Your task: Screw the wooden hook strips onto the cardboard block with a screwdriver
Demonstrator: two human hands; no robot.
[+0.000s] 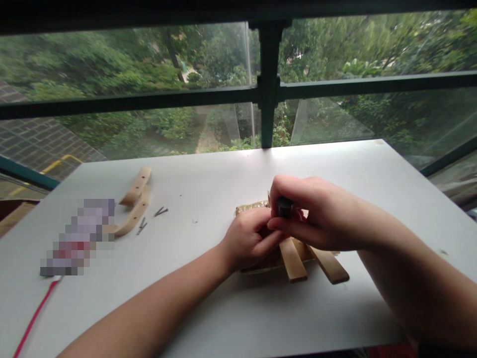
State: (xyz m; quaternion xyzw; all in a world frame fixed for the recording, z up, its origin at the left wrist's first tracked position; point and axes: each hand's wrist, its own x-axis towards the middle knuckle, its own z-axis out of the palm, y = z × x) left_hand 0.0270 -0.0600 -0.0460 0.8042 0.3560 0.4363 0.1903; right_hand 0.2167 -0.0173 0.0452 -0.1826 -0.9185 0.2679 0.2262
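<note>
My right hand is closed around an upright screwdriver. Only the round black end of its handle shows; shaft and tip are hidden. Against it, my left hand has its fingers closed at the upper end of a wooden slat, and its fingertips are partly covered. A second wooden slat sticks out below my right wrist. Beneath both hands lies a tan, woven-looking panel with a shiny edge, mostly covered by the hands. How the slats meet the panel is hidden.
To the left are two curved wooden pieces with dark holes, with several dark screws near them. A pixelated flat item lies farther left, a red cord running from it. Windows stand behind the white table.
</note>
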